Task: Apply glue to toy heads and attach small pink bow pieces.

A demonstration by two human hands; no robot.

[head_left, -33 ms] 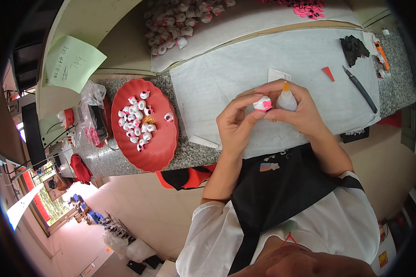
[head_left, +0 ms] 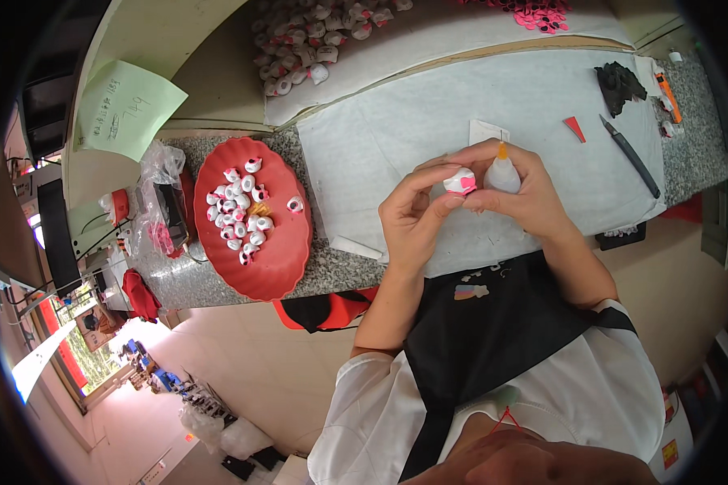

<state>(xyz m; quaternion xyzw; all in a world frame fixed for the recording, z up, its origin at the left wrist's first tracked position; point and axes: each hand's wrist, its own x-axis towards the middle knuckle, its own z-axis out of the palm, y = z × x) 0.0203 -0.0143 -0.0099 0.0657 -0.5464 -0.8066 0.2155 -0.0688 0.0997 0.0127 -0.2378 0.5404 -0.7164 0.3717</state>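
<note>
Over the white work sheet [head_left: 396, 137], my two hands are close together. My left hand [head_left: 416, 210] pinches a small white figurine [head_left: 459, 181] with a bright pink patch between thumb and fingers. In my right hand [head_left: 534, 190] is a white squeeze bottle [head_left: 502, 176] with an orange tip and a thin needle nozzle pointing away from me. The right thumb reaches across to the figurine and seems to touch it. To the left, a red scalloped tray [head_left: 279, 259] bears several similar white figurines with pink and black parts.
A shelf behind holds a heap of white figurines [head_left: 323, 52] and a pile of pink pieces [head_left: 542, 18]. Toward the right lie a dark-handled knife [head_left: 632, 160], a red wedge-shaped piece [head_left: 574, 129], a crumpled black cloth or bag [head_left: 620, 87] and an orange cutter [head_left: 668, 97].
</note>
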